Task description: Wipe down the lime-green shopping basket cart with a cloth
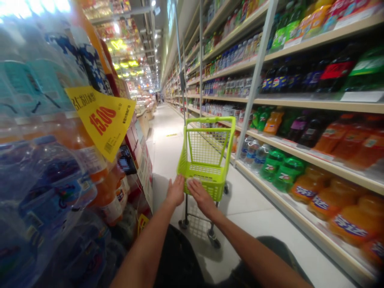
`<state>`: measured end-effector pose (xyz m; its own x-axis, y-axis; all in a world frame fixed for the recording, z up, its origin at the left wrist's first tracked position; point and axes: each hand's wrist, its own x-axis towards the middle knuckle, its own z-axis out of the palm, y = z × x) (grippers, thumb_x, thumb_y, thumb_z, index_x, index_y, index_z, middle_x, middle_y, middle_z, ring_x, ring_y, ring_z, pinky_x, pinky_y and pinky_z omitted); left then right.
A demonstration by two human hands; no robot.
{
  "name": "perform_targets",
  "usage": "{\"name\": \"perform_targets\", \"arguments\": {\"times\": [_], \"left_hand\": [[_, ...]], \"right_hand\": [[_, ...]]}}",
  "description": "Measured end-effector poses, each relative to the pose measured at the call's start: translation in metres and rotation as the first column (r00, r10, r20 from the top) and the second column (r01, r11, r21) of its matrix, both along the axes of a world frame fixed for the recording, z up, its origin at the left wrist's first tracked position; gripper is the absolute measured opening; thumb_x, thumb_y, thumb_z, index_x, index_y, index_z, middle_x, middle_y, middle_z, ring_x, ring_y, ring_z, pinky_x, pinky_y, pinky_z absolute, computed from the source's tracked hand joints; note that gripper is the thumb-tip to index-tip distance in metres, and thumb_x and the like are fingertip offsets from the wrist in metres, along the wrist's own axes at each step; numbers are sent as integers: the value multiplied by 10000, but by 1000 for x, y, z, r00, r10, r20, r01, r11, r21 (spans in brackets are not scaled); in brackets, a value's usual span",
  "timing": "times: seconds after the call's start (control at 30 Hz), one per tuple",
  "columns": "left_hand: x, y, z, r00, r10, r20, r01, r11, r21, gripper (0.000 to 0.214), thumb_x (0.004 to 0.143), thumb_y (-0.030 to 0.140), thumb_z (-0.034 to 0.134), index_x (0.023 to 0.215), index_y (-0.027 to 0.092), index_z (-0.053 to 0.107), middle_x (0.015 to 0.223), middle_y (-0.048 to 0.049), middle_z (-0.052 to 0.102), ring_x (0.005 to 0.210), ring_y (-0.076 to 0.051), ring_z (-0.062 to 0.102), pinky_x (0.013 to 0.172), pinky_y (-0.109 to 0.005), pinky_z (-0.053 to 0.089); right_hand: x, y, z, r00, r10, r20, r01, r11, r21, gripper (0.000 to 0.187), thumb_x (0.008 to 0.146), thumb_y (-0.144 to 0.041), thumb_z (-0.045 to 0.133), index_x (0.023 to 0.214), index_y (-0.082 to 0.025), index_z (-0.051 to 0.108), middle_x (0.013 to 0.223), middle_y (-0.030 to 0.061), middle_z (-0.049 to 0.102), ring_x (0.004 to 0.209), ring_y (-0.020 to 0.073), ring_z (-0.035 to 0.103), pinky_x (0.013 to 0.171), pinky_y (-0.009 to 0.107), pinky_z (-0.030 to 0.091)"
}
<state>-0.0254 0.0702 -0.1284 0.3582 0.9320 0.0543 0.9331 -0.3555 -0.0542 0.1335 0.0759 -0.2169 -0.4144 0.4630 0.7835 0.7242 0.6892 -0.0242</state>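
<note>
A small lime-green shopping cart [210, 119] with a plastic mesh basket stands upright on wheels in front of me. My left hand [176, 192] is at the basket's near left corner, fingers stretched out and thumb raised. Beside it, my right hand [199, 195] lies with flat fingers at the basket's near side. Neither hand is wrapped round anything. Whether the palms touch the plastic cannot be made out. From the cart's left side a thin pole [182, 80] rises. The basket's visible floor shows bare mesh.
Shelves of drink bottles [289, 172] line the right side, with a metal upright [255, 80] near the cart. At left stand stacked, wrapped bottle packs [57, 176] and a yellow price sign [103, 120]. A pale tiled aisle [165, 120] runs ahead; my knees are below.
</note>
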Motion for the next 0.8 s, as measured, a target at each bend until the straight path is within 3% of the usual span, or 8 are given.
{"name": "perform_targets", "arguments": {"times": [0.1,0.2,0.27,0.33,0.5,0.57,0.67,0.8], "left_hand": [[-16,-3,-11,997,80,-23,-80,997,-15,754,700,73,383,1413,76,141,1506,-114,124,1382,-206,107,1096,-487,155],[-26,-10,-25,997,67,-31,-68,997,-45,769,690,79,382,1417,72,132,1508,-108,105,1381,-211,106,1098,-488,146],[-27,-14,-34,998,59,-34,-61,997,-52,766,695,87,376,1419,70,128,1510,-103,98,1382,-213,100,1100,-487,141],[-26,-15,-39,997,64,-34,-66,997,-46,757,698,92,374,1417,67,138,1509,-103,104,1382,-213,103,1099,-489,143],[-20,-15,-38,984,178,-5,-178,983,-45,765,686,87,398,1413,68,160,1502,-120,136,1379,-236,113,1092,-505,161],[-19,-16,-35,983,186,1,-186,982,-46,762,690,87,400,1413,68,161,1501,-123,141,1378,-242,113,1093,-509,155],[-19,-20,-32,984,176,-2,-176,983,-47,758,692,82,403,1411,69,164,1501,-123,141,1377,-241,120,1093,-513,153],[-21,-23,-39,986,168,-9,-168,983,-71,747,692,75,409,1405,84,189,1497,-127,159,1372,-225,151,1090,-505,163]], "right_hand": [[2,5,-18,998,-32,56,34,999,-34,450,868,-60,311,1270,-163,485,1325,117,483,1309,198,324,1033,471,357],[6,2,-47,992,-38,123,49,995,-86,417,865,-60,326,1209,-163,539,1263,123,544,1262,202,400,1007,478,381],[6,0,-53,990,-25,136,39,994,-99,409,870,-66,321,1192,-169,552,1247,118,558,1252,197,413,993,469,397],[2,2,-43,993,-2,122,12,997,-81,416,875,-66,309,1202,-169,544,1270,114,540,1276,191,380,991,452,405],[-17,23,19,996,33,85,-33,999,-6,413,881,-75,316,1234,-149,517,1336,120,470,1337,209,261,1035,466,352],[-24,32,32,993,24,114,-23,1000,-15,399,876,-70,334,1216,-139,531,1324,123,484,1327,220,283,1037,471,347],[-27,38,24,979,20,202,-3,996,-86,356,867,-72,384,1175,-118,557,1307,132,500,1306,232,326,1040,473,341],[-21,32,-16,960,20,279,33,982,-186,311,867,-78,405,1118,-98,588,1287,149,515,1273,236,380,1026,471,357]]}}
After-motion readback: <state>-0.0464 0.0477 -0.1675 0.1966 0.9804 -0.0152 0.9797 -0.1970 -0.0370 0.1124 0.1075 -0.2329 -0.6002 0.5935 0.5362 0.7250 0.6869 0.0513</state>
